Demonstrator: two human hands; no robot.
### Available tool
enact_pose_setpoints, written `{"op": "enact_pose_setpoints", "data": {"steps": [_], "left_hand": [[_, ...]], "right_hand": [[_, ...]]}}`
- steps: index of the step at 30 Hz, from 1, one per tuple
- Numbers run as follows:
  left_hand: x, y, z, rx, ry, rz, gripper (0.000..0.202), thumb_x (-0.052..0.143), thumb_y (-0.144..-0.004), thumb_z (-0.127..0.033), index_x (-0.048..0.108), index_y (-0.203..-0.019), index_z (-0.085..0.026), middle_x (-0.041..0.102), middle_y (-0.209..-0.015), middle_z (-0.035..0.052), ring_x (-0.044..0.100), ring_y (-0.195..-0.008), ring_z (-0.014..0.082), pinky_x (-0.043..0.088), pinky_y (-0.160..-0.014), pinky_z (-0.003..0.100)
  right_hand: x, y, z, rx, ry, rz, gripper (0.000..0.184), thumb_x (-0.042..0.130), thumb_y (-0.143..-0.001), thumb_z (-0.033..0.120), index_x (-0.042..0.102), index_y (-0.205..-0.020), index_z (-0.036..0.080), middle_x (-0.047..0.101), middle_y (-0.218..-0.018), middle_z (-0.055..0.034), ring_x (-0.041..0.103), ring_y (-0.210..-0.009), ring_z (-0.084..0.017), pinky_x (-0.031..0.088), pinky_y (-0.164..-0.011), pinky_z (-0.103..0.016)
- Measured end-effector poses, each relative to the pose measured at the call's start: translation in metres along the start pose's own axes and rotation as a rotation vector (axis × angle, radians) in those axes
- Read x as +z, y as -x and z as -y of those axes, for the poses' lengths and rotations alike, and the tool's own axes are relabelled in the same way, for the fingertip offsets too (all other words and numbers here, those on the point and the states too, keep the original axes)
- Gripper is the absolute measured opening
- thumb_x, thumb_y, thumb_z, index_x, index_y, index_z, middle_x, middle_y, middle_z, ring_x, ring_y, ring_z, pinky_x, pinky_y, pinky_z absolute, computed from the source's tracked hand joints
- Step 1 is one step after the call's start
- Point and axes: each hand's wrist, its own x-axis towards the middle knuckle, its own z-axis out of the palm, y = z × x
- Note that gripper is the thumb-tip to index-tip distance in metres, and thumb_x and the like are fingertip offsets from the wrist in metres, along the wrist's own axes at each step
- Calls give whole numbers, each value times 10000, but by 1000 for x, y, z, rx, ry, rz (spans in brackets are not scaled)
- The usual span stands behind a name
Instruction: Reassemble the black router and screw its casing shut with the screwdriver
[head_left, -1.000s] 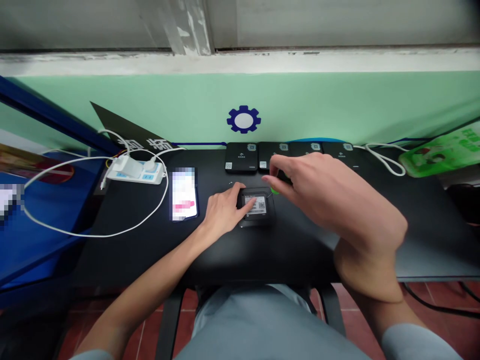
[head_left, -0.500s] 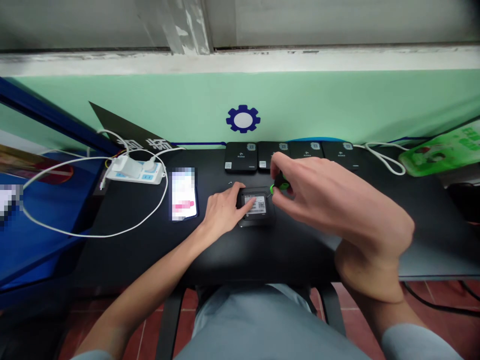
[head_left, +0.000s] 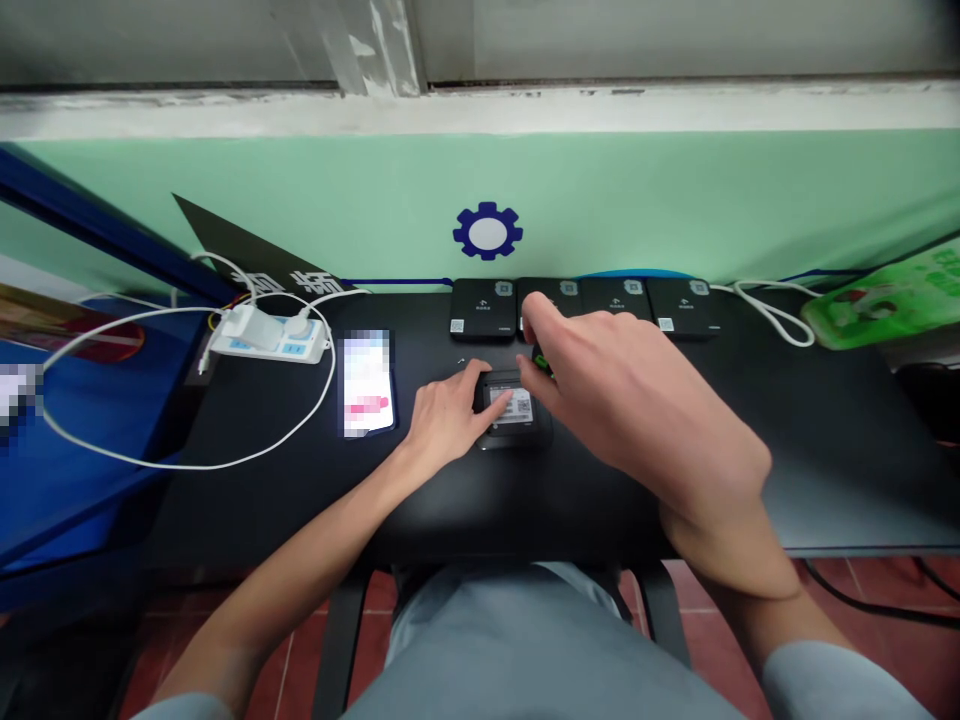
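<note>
A small black box (head_left: 512,412) with a white label lies upside down in the middle of the black desk (head_left: 600,480). My left hand (head_left: 444,422) rests flat against its left side, fingers on its edge, steadying it. My right hand (head_left: 622,395) hovers over the box's right top corner, fingers pinched round a small black and green tool (head_left: 541,360) whose tip is hidden by the fingers.
A row of several black boxes (head_left: 581,305) lines the back edge by the green wall. A lit phone (head_left: 367,385) lies left of my left hand, beside a white power strip (head_left: 266,338) with looping white cables (head_left: 187,460). A green packet (head_left: 877,305) sits far right.
My right hand with the green tool has moved left and down, closer over the box's top right corner. My left hand has stayed on the box.
</note>
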Motion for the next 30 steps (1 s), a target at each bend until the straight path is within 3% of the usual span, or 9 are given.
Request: {"op": "enact_pose_setpoints", "data": {"steps": [9, 17, 30], "left_hand": [[-2, 0, 0, -2, 2, 4, 522, 544, -1079, -674, 631, -1370, -249, 776, -863, 39, 789, -819, 309, 461, -686, 337], [-1, 0, 0, -1, 5, 14, 517, 540, -1081, -670, 626, -1371, -250, 781, -878, 43, 787, -823, 301, 477, -700, 337], [1, 0, 2, 20, -3, -3, 552, 521, -1086, -690, 616, -1397, -244, 786, -883, 47, 793, -833, 313, 463, -682, 341]], "right_hand": [[0, -1, 0, 18, -2, -16, 187, 434, -1117, 317, 550, -1126, 170, 477, -654, 12, 454, -557, -213, 206, -564, -373], [2, -4, -4, 24, -51, -34, 207, 469, -1128, 371, 546, -1133, 179, 574, -716, -30, 567, -630, -240, 253, -582, -359], [2, -4, -3, 27, -30, -36, 232, 494, -1121, 407, 540, -1129, 180, 543, -710, -16, 567, -620, -248, 252, -569, -364]]}}
